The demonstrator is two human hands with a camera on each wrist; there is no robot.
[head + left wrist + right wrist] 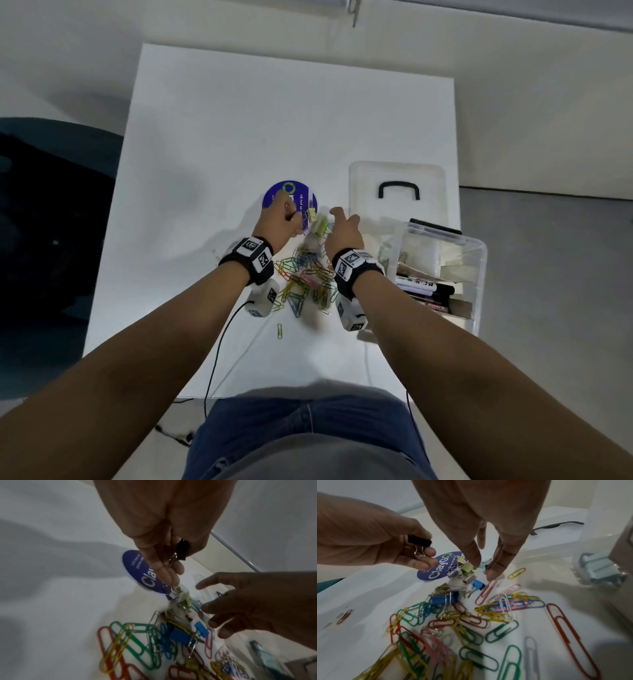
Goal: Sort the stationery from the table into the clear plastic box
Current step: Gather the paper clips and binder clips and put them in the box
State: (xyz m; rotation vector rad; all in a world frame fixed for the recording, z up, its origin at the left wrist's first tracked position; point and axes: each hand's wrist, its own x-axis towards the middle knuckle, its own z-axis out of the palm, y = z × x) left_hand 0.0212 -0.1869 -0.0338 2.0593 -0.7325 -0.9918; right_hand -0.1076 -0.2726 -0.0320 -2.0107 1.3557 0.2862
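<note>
Fingers (494, 566) over binder clips (465, 568) (spread).

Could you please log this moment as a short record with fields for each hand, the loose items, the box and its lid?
left hand: holds a black binder clip, above the table
right hand: fingers extended down over the green binder clips, holding nothing
loose items: coloured paper clips piled on the white table, blue binder clips among them
clear plastic box: open, markers inside
lid: lying flat beyond the box
purple round sticker: on the table
</note>
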